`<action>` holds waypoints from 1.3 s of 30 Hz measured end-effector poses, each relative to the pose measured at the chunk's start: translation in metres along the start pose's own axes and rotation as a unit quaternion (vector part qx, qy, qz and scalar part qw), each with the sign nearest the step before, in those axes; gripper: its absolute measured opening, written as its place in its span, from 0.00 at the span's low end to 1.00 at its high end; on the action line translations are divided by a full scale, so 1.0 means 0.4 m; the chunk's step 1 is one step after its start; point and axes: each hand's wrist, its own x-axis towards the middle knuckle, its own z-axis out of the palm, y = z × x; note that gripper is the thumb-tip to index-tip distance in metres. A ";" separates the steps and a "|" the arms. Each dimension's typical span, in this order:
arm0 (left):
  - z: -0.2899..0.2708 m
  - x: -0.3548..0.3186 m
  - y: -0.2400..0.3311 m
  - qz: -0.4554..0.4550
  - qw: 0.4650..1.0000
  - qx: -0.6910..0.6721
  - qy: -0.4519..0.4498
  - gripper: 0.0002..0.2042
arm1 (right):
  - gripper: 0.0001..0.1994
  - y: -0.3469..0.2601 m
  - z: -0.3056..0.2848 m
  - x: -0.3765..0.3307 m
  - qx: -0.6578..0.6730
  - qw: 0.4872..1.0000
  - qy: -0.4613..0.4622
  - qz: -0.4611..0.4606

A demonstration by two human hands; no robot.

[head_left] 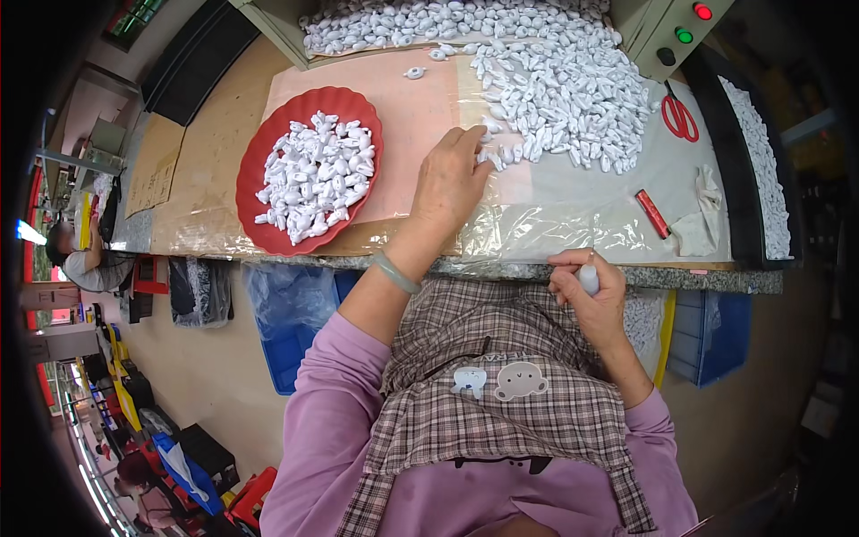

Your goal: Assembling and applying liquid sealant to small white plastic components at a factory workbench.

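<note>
My left hand (pixel 452 179) reaches over the table to the near left edge of a spread pile of small white figure-shaped pieces (pixel 573 98). Its thumb and fingers are apart, with a few white pieces by the fingertips; I see none gripped. At the table's front edge my right hand (pixel 591 295) is closed around a small white rounded object (pixel 589 277) with a thin tip pointing up, perhaps a marker or dispenser; its exact kind is unclear. To the left of my left hand, a red scalloped bowl (pixel 248 192) holds many similar white pieces.
Red-handled scissors (pixel 680 116), a red tube-like object (pixel 652 214) and a crumpled white cloth (pixel 701 219) lie on the right. A machine panel (pixel 671 31) with lit buttons stands behind. A dark-edged tray of pieces (pixel 759 170) is far right. Blue bins (pixel 711 336) sit below.
</note>
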 end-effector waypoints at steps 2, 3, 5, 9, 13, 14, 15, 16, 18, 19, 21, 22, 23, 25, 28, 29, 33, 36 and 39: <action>0.009 0.008 0.000 0.008 0.998 0.053 -0.012 0.16 | 0.08 0.001 -0.002 0.001 -0.017 1.000 -0.006 -0.005; 0.011 0.010 0.001 0.009 0.999 0.052 -0.013 0.16 | 0.08 -0.001 -0.003 -0.001 -0.017 1.000 -0.004 -0.005; 0.012 0.014 0.002 0.055 0.997 0.041 -0.026 0.15 | 0.08 -0.003 -0.004 -0.002 -0.007 1.000 -0.003 0.002; 0.018 0.017 0.054 0.031 0.997 0.007 -0.072 0.12 | 0.07 0.000 -0.006 0.003 -0.003 1.000 0.010 0.010; 0.040 0.021 0.078 0.094 0.991 0.090 -0.037 0.12 | 0.07 -0.007 -0.006 0.005 -0.019 1.000 -0.008 0.013; 0.046 0.023 0.077 0.098 0.988 0.102 -0.059 0.13 | 0.07 -0.008 -0.007 0.005 -0.024 1.000 -0.009 0.015; 0.052 0.024 0.073 0.098 0.988 0.101 -0.059 0.13 | 0.07 -0.008 -0.007 0.004 -0.025 1.000 -0.008 0.016; 0.056 0.025 0.068 0.105 0.988 0.097 -0.051 0.12 | 0.07 -0.009 -0.008 0.004 -0.022 1.000 -0.008 0.015; 0.058 0.024 0.069 0.113 0.988 0.091 -0.046 0.12 | 0.07 -0.008 -0.010 0.002 -0.021 1.000 -0.006 0.016; 0.052 0.021 0.072 0.113 0.990 0.073 -0.030 0.13 | 0.07 -0.006 -0.012 0.002 -0.008 1.000 -0.004 0.020; 0.038 0.018 0.076 0.113 0.992 0.053 -0.015 0.14 | 0.07 -0.004 -0.015 0.003 0.003 1.000 -0.002 0.025; 0.031 0.016 0.076 0.140 0.989 0.048 0.013 0.14 | 0.07 -0.004 -0.016 0.004 0.008 1.000 -0.001 0.027; 0.024 0.013 0.077 0.166 0.984 0.042 0.041 0.14 | 0.07 -0.004 -0.017 0.005 0.013 0.999 0.000 0.029; 0.013 -0.003 0.090 0.063 0.991 -0.116 0.003 0.14 | 0.07 -0.005 -0.021 0.007 0.020 0.999 0.001 0.027; -0.016 -0.039 0.101 -0.128 0.907 -0.393 -0.084 0.12 | 0.08 -0.005 -0.027 0.014 0.042 0.999 -0.004 0.028; -0.021 -0.052 0.104 -0.208 0.828 -0.505 -0.129 0.11 | 0.09 -0.006 -0.028 0.017 0.057 0.998 -0.008 0.029; 0.002 -0.116 0.131 -0.169 0.821 -0.530 -0.126 0.11 | 0.11 -0.016 -0.004 0.032 0.065 0.998 0.011 0.025; 0.006 -0.146 0.162 -0.143 0.832 -0.525 -0.110 0.10 | 0.12 -0.028 0.021 0.044 0.097 0.994 0.048 0.010; 0.001 -0.158 0.161 -0.009 0.936 -0.338 -0.098 0.13 | 0.13 -0.018 0.031 0.049 0.071 0.996 0.053 -0.028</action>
